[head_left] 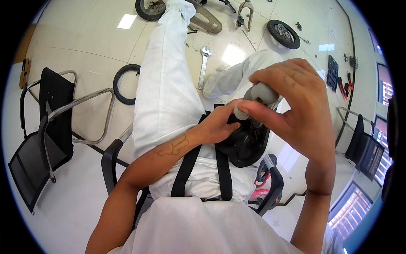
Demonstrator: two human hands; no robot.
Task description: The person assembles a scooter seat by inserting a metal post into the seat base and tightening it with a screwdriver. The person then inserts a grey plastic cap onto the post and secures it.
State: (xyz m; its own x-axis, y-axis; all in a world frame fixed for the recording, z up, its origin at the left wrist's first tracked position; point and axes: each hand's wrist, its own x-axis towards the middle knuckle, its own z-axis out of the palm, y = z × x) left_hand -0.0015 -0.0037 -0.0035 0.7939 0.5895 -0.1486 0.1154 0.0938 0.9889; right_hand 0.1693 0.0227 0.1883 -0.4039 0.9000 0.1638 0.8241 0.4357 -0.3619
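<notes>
A black saddle point(243, 154), underside up, rests on my lap. My left hand point(218, 125) is closed at its far left edge, thumb over the underside; the other fingertips are partly hidden. Above the saddle, my right hand point(296, 97) curls around a grey, rounded tool handle point(263, 94), its thumb along the near side. A paler grey rounded end point(241, 113) shows between the two hands. Metal parts point(255, 123) show on the saddle's underside just below; whether the tool touches them I cannot tell.
On the tiled floor lie an adjustable wrench point(204, 67), a loose black tyre point(126, 84), a small wheel point(283, 34), a fork point(245, 15) and a black tool case point(332, 73). Black mesh chairs point(42, 144) stand at the left and right point(364, 148). My seat's armrests point(112, 165) flank me.
</notes>
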